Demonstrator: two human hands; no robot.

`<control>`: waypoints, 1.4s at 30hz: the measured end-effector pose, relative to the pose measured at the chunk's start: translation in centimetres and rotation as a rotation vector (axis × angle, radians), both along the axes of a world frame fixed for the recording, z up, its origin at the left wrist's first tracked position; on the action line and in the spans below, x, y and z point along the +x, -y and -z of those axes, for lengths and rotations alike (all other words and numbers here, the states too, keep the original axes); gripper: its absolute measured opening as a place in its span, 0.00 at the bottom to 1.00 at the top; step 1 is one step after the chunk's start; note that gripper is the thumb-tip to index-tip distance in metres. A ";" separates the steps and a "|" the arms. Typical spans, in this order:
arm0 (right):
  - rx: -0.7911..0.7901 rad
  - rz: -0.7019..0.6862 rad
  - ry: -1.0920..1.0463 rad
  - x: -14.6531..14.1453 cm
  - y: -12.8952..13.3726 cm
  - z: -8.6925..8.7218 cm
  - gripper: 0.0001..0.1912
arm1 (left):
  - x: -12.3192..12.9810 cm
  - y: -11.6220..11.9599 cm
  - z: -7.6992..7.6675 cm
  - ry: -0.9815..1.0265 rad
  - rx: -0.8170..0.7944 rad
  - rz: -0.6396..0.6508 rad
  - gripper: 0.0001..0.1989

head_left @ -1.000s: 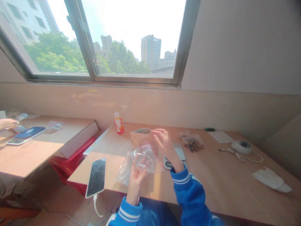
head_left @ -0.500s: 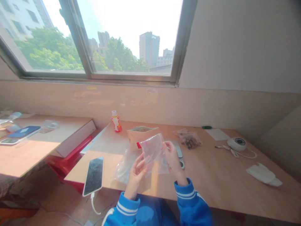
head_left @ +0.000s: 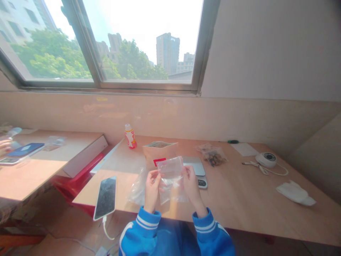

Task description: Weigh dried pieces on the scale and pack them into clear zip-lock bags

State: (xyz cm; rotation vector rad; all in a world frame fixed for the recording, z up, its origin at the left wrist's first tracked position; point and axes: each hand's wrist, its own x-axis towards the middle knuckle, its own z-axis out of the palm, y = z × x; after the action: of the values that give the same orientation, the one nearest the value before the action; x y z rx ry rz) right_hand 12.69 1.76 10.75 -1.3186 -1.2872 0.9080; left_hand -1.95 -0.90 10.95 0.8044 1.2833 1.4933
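**Left hand** [head_left: 152,190]: at the near edge of the desk, thumb and fingers pinching the left side of the clear bag.

**Right hand** [head_left: 191,186]: at the near edge, pinching the right side of the same bag; both grips are closed on it.

**Clear bag** [head_left: 170,171]: held up between the hands above the desk; no contents visible; whether its top is sealed cannot be told.

**Second clear bag** [head_left: 137,191]: lies crumpled on the desk, just beside the left hand.

**Phone** [head_left: 106,198]: one, lying near the desk's left corner, with a white charging cable [head_left: 105,227] hanging over the near edge.

**Mid-desk:** one paper pouch [head_left: 159,153] with a red mark, standing behind the hands; one kitchen scale [head_left: 195,166], bare on top, just right of it.

**Small bag** [head_left: 213,156]: one, holding brown dried pieces, near the far edge.

**Far edge:** one bottle [head_left: 130,137] at the left; one sheet of paper [head_left: 244,149] and one marker [head_left: 233,141] at the right.

**Right side:** one round white device [head_left: 266,159] with a cord; one white cloth [head_left: 295,193].

**Next desk, left:** another person's hand [head_left: 4,146] at the frame edge, near a blue phone [head_left: 26,150].
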 end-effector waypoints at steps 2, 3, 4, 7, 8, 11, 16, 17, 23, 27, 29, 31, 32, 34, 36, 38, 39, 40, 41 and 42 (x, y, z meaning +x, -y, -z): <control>-0.032 0.044 -0.035 -0.2 -0.1 0.1 0.20 | 0.2 0.1 0.1 0.008 0.009 -0.007 0.25; -0.050 0.069 -0.044 -0.4 -0.1 0.2 0.21 | 0.3 0.2 0.3 0.021 -0.010 0.019 0.25; -0.061 0.089 -0.049 -0.4 -0.2 0.3 0.22 | 0.3 0.3 0.5 0.033 -0.041 0.059 0.25; -0.039 0.013 -0.019 -0.2 -0.8 0.9 0.23 | -0.1 1.0 1.5 0.036 -0.106 0.179 0.30; -0.023 -0.040 0.008 0.2 -1.2 1.3 0.23 | -0.4 1.2 1.9 0.024 -0.107 0.191 0.31; 0.031 -0.038 0.167 2.6 -3.5 2.7 0.25 | -2.7 1.9 2.2 -0.044 -0.137 0.148 0.34; 0.153 0.242 0.558 10.1 -9.7 5.4 0.16 | -8.8 2.5 0.8 -0.256 -0.237 0.101 0.37; 0.137 0.269 0.577 11.6 -10.6 5.9 0.15 | -10.0 2.5 0.6 -0.308 -0.247 0.096 0.37; 0.061 0.346 0.625 16.3 -12.5 8.6 0.15 | -13.0 1.4 2.2 -0.930 -0.255 -0.052 0.26; 0.058 0.380 0.612 17.4 -11.8 9.8 0.19 | -11.1 1.4 2.6 -1.333 -0.181 -0.322 0.28; 0.093 0.431 0.587 17.9 -11.0 9.7 0.21 | -9.8 1.8 1.9 -1.472 -0.074 -0.391 0.23; 0.183 0.519 0.529 18.2 -9.6 9.2 0.21 | -8.6 2.1 1.3 -1.523 0.047 -0.306 0.17; 0.234 0.568 0.491 18.2 -8.7 8.7 0.21 | -8.2 2.1 1.2 -1.525 0.086 -0.223 0.16; 0.298 0.661 0.408 17.9 -6.6 7.6 0.21 | -7.5 1.7 1.8 -1.506 0.084 -0.059 0.16; 0.271 0.774 0.307 17.2 -4.3 6.2 0.21 | -6.9 0.8 3.3 -1.473 -0.012 0.041 0.16; 0.239 0.864 0.166 16.1 -2.3 4.8 0.21 | -6.4 -0.3 5.3 -1.423 -0.160 0.044 0.15; 0.224 0.877 0.102 15.6 -1.5 4.2 0.21 | -6.2 -0.8 6.2 -1.390 -0.228 0.068 0.15; 0.212 0.871 0.054 15.1 -0.9 3.6 0.21 | -6.1 -1.2 7.0 -1.373 -0.256 0.106 0.15; 0.205 0.848 0.020 14.7 -0.5 3.0 0.21 | -6.0 -1.5 7.6 -1.350 -0.265 0.108 0.15; 0.203 0.815 -0.003 14.3 -0.2 2.5 0.20 | -6.0 -1.7 7.9 -1.316 -0.264 0.108 0.14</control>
State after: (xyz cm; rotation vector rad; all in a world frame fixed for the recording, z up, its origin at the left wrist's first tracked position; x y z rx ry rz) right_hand 27.04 1.94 8.29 -1.4885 -0.6944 0.1988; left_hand -8.00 0.83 3.07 1.7422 2.2290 0.5504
